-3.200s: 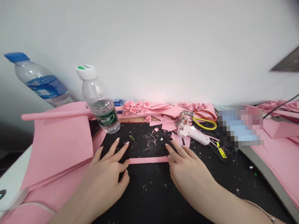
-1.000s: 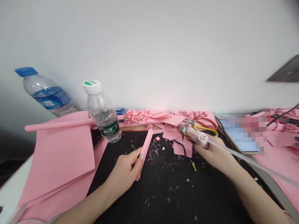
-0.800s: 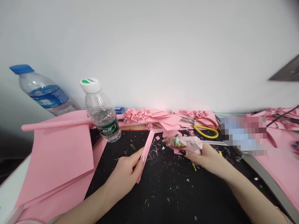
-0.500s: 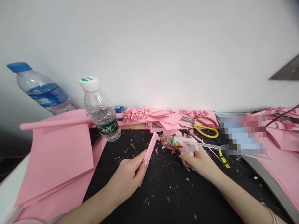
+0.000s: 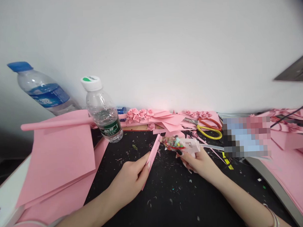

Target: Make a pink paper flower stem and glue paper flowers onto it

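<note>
A narrow folded strip of pink paper [image 5: 154,150] is pinched in my left hand [image 5: 134,179], its far end tilted up and away from me. My right hand [image 5: 197,163] is wrapped round a white hot glue gun [image 5: 190,145] whose front is crusted with many-coloured dried glue. The gun's nozzle points left and is at the upper end of the strip; whether it touches the paper I cannot tell. A clear glue stick [image 5: 212,147] sticks out of the gun's back. Both hands are above the black table top [image 5: 175,206].
Pink paper sheets [image 5: 60,154] and a water bottle [image 5: 109,123] stand at the left, with a blue-capped bottle [image 5: 49,94] behind. Along the wall lie paper roses [image 5: 141,114] and scissors [image 5: 210,131]. More pink paper [image 5: 292,174] is at the right. Small scraps litter the table.
The glue gun has shifted slightly left, and its nozzle is a little closer to the strip's upper end. Both hands keep their grip.
</note>
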A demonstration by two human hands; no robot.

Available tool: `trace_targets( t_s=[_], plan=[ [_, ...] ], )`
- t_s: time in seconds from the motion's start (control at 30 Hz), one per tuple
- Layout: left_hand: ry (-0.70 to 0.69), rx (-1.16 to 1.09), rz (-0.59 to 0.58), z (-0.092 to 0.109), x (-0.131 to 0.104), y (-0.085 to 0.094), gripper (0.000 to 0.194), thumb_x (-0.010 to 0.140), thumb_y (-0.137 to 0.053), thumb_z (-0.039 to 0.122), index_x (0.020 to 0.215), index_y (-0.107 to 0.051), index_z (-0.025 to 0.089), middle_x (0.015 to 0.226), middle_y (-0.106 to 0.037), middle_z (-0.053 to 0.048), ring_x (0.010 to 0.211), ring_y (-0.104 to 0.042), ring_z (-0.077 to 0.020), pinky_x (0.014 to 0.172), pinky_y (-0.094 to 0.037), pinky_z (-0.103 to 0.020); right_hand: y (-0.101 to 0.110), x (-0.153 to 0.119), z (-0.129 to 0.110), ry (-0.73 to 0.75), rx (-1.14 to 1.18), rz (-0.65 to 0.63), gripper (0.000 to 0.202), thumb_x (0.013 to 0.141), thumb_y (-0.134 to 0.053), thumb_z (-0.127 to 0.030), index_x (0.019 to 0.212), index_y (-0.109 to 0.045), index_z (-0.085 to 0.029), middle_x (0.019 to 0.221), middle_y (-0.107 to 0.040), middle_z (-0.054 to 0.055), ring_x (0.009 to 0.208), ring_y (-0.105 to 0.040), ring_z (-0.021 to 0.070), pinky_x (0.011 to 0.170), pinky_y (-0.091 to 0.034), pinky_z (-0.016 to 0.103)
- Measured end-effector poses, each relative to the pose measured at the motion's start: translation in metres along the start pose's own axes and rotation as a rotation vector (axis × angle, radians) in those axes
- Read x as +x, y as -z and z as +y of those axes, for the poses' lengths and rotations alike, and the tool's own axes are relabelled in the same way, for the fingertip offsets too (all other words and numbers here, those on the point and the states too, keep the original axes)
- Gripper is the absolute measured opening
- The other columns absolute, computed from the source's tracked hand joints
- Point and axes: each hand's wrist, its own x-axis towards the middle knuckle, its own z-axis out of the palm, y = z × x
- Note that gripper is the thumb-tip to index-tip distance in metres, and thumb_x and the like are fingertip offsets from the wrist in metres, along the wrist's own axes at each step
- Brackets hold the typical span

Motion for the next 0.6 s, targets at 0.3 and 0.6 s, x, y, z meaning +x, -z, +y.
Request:
trace_targets(
  t_s=[0.3,0.6],
  plan=[
    [-0.025,0.011,0.012,0.0,0.0009,0.0006,0.042,0.094,-0.032,0.025,0.135,-0.042,0.02,0.045,-0.043,0.01,0.039,-0.047,-0.0082,0.047,-0.036,-0.017,0.0005,0.0005,-0.0001,-0.012,-0.004,-0.005,0.025,0.082,-0.052,-0.04,0.076,-0.053,-0.016,0.048,-0.045,-0.006,0.037,-0.038,0.0063,0.035,-0.031,0.019],
    [-0.041,0.013,0.017,0.0016,0.0007,0.0008,0.041,0.094,-0.032,0.024,0.133,-0.044,0.02,0.045,-0.042,0.01,0.04,-0.046,-0.0084,0.047,-0.036,-0.018,0.0009,0.0002,-0.0031,-0.055,-0.001,0.025,0.029,0.081,-0.052,-0.043,0.078,-0.054,-0.015,0.049,-0.046,-0.005,0.036,-0.038,0.0065,0.032,-0.028,0.018]
  ],
)
